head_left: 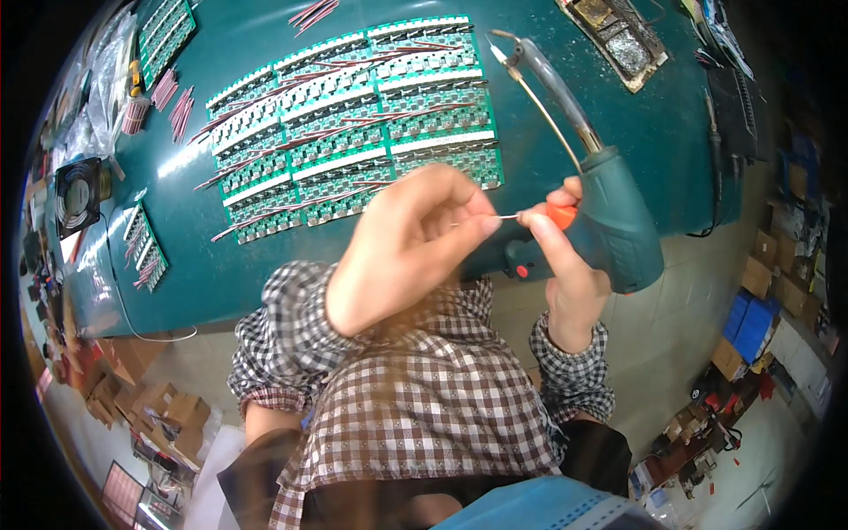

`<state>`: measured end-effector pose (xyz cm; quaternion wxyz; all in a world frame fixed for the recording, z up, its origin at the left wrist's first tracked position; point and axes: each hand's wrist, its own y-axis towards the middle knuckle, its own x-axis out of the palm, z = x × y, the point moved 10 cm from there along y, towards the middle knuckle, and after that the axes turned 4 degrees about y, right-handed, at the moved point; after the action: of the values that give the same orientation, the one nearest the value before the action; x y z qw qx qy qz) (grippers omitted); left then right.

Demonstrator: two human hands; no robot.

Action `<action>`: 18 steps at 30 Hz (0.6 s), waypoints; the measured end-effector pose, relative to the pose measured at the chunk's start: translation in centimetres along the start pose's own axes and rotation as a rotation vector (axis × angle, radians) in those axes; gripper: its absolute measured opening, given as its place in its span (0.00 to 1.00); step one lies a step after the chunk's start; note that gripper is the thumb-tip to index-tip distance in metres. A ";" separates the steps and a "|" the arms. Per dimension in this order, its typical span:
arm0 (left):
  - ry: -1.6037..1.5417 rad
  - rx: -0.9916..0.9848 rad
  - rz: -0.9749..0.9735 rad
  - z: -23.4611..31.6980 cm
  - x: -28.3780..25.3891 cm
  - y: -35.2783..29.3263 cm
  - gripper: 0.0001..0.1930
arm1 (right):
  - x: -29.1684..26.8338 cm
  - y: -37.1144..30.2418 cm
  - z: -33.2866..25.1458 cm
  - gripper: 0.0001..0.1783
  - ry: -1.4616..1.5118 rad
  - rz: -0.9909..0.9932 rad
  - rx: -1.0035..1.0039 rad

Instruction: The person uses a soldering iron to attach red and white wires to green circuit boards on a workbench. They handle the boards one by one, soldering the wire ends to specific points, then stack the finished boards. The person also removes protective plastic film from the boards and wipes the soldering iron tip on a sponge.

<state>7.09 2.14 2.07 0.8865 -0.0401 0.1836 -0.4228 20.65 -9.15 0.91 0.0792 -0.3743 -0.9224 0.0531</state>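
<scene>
Left hand (411, 238): thumb and forefinger pinch a thin strand (506, 217). Right hand (570, 265): thumb and a finger pinch the same strand farther right, close by the orange trigger (562, 216) of a green soldering gun (625, 221). Whether that palm also bears the gun's weight: cannot tell. Strand runs nearly straight across the gap between the hands; solder or wire, too small to say.

Handling (judgement): grip lightly and near the end being guided, so the strand does not kink; keep both pinches in line; leave the trigger unpressed while fingers work beside it; treat the metal barrel (561, 93) as hot and hold it clear of the boards.

Barrel and thin side tube (548, 115) point away from the body, right of the circuit boards (336, 163). Boards lie in rows on the green table (190, 256), wires across them. Farther left: loose wire bundles (182, 115). Far right: stained metal tray (648, 73).
</scene>
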 end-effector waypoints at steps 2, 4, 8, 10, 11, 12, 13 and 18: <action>0.141 0.064 0.046 0.6 -1.9 -0.6 0.04 | -1.4 -0.4 0.3 0.17 0.016 0.012 -0.025; 0.248 -0.040 0.064 0.4 -3.7 -0.4 0.02 | -3.3 -0.5 -0.1 0.18 0.182 -0.025 -0.019; 0.402 0.099 0.099 0.8 -2.6 1.6 0.02 | -6.6 -0.8 -1.7 0.29 0.193 -0.019 -0.046; 0.515 0.141 0.153 0.8 -1.8 2.1 0.02 | -7.3 -1.1 -2.4 0.33 0.217 -0.069 -0.040; 0.560 0.151 0.172 0.7 -1.3 2.4 0.02 | -7.6 -1.3 -2.5 0.34 0.185 -0.065 -0.031; 0.605 0.160 0.191 0.5 -1.1 2.6 0.02 | -7.8 -1.5 -2.7 0.35 0.153 -0.062 -0.022; 0.637 0.179 0.222 0.4 -1.0 2.6 0.02 | -7.9 -1.7 -2.7 0.37 0.121 -0.060 -0.012; 0.611 0.226 0.219 0.8 -0.9 2.9 0.02 | -8.6 -2.3 -2.4 0.39 -0.004 0.001 0.019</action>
<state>8.96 4.61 2.45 0.8295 0.2071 0.3959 -0.3351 25.62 -16.73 2.75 0.0809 -0.3738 -0.9218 0.0629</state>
